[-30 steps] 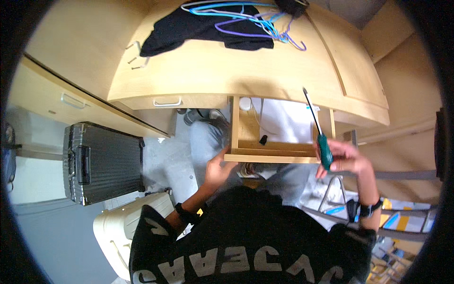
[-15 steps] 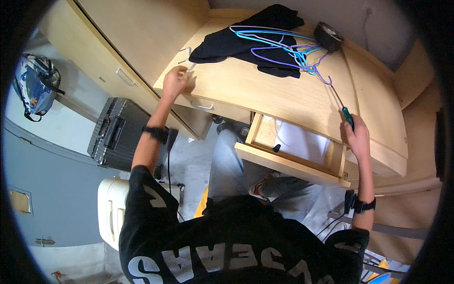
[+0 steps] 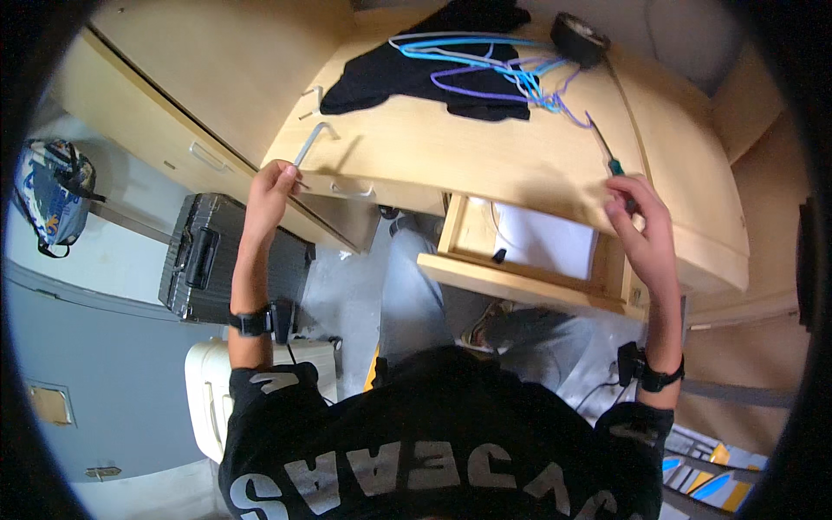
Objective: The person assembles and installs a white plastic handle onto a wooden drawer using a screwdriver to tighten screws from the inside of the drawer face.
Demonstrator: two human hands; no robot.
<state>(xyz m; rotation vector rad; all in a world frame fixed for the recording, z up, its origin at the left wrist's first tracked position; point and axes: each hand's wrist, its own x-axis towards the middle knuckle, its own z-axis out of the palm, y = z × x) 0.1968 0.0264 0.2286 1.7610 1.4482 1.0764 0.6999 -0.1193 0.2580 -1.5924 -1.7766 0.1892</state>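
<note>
Near the desk's left front edge, my left hand [image 3: 268, 195] pinches a silver drawer handle [image 3: 309, 146], a bent metal pull, held tilted above the wood. A similar loose handle [image 3: 316, 98] lies farther back beside the black garment [image 3: 381, 80]. My right hand [image 3: 643, 217] is closed round the green grip of a screwdriver [image 3: 614, 165], whose thin shaft points away toward the hangers. Below and left of that hand, an open drawer [image 3: 511, 282] contains white paper [image 3: 555, 247] and a small black piece.
Several blue, white and purple hangers [image 3: 485, 62] lie over the garment, with a dark round object [image 3: 581, 39] beside them. The closed left drawer bears a handle [image 3: 352, 189]. A dark suitcase [image 3: 234, 260] and a white case [image 3: 206, 390] stand on the left.
My left hand has picked up the handle from the desk and drawn it nearer and left. The right hand still holds the screwdriver, raised slightly with its fingers shifted.
</note>
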